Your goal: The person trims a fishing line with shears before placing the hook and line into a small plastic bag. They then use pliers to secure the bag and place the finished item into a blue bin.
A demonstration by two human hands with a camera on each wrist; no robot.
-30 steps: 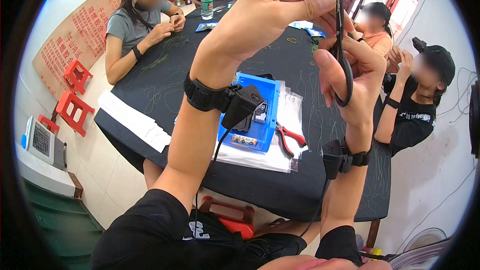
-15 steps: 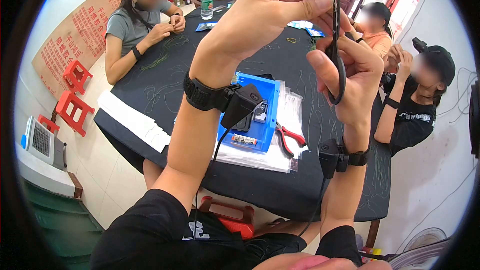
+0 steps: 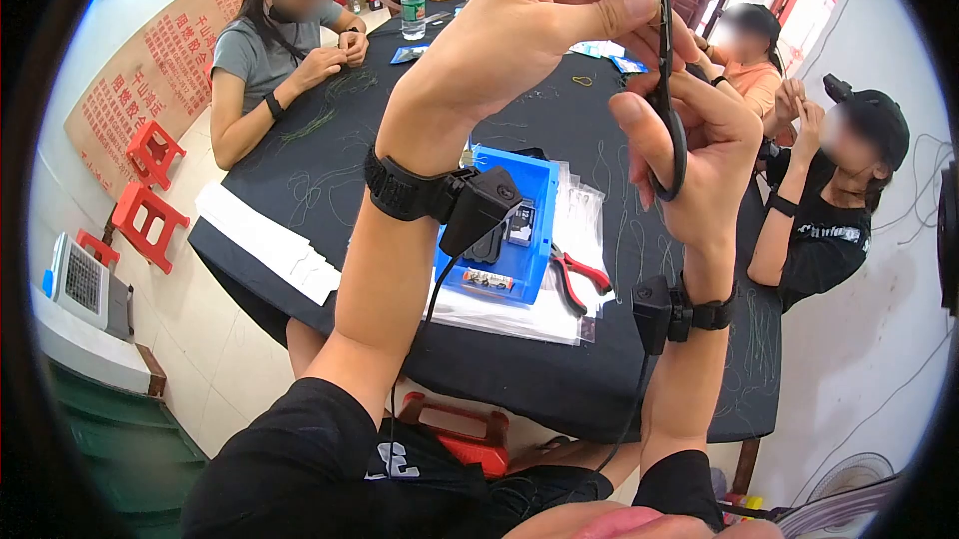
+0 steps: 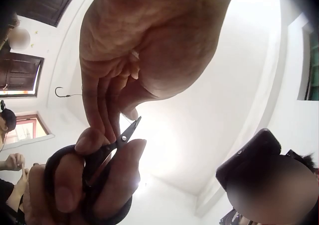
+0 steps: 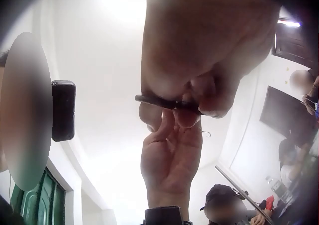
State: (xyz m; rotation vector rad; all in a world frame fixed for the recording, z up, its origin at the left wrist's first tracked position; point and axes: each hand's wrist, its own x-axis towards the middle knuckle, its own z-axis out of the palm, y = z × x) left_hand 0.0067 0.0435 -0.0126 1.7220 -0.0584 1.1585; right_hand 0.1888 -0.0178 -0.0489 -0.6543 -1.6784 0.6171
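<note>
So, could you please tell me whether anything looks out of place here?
Loose green thread lies tangled at the left of the black tablecloth, which looks untidy; nothing appears spilled, and the scissors in the right hand look normal.

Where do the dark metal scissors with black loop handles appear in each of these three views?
Head: the dark metal scissors with black loop handles are upper right of centre, in the right hand.
Left wrist: lower left, blades pointing up and right.
Right wrist: near centre, a dark bar; blades unclear.
Shared landmark: the bare left hand, left of, above and below them respectively.
</note>
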